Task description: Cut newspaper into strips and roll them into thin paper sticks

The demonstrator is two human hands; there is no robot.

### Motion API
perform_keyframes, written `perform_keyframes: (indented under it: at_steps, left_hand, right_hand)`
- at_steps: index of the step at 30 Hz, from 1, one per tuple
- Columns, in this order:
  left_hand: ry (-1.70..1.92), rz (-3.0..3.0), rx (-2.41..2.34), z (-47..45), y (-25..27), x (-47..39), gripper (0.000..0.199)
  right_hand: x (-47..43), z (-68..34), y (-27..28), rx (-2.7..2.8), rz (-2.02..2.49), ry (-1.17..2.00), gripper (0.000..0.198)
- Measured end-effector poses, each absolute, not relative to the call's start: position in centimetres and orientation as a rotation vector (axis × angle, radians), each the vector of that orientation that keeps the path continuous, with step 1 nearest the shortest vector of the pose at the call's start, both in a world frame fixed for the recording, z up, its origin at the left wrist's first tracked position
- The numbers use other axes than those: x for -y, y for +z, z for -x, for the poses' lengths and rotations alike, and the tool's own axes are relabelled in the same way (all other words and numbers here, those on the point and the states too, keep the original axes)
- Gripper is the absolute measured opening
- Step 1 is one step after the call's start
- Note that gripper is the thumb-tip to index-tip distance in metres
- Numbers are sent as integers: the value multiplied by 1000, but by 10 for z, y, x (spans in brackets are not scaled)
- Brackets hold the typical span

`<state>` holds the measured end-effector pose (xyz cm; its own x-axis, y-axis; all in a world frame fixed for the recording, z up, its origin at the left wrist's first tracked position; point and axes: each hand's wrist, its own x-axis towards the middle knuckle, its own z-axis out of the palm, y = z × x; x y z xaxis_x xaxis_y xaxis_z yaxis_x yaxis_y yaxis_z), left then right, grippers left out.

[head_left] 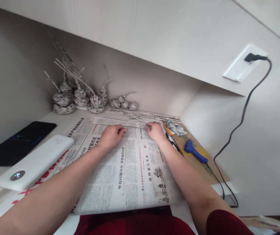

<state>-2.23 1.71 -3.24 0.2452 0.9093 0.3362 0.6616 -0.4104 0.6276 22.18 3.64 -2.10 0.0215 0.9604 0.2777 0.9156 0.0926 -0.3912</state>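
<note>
A large sheet of newspaper (110,176) lies spread in front of me. Near its far edge, my left hand (111,135) is closed, thumb and fingers pinched together. To its right, my right hand (154,130) pinches in the same way, a short gap away. Between the fingertips runs a thin dark rod (135,127), stretched sideways just over the paper; its ends are hidden or too fine to make out. Behind both hands several thin rolled-paper sticks (149,115) lie in a loose pile.
Woven paper gourds (64,103) with stems stand at the back left, beside small woven balls (132,106). On the left are a black phone (20,140) and a white power bank (34,163). A blue glue gun (195,151), scissors (174,143) and a crumpled grey cloth (176,128) lie right; a black cable (237,127) hangs beyond.
</note>
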Motion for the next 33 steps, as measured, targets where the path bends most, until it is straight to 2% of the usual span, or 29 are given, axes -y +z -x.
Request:
perform_keyframes:
  at_steps: [7,21,25,28,33]
  left_hand:
    - [938,-2185,-1375,20,-37,-17,26]
    - [889,-2189,-1404,20,-43,-23,22]
    - [872,-2172,-1404,21,-43,-23,22]
    - [856,-2175,-1401,21,-43,-23,22]
    - [814,-2206,-1428,18,-43,-21,21]
  right_hand:
    - [-47,-186,-21,2265,1724,-142,37]
    - [-49,-165,-35,2264,1779,-252,21]
    - [-46,-198,-23,2152,1828,-270,30]
    - [-48,-250,-4,1844,2228,-360,39]
    - [-55,-326,10,1703,2485,-207,24]
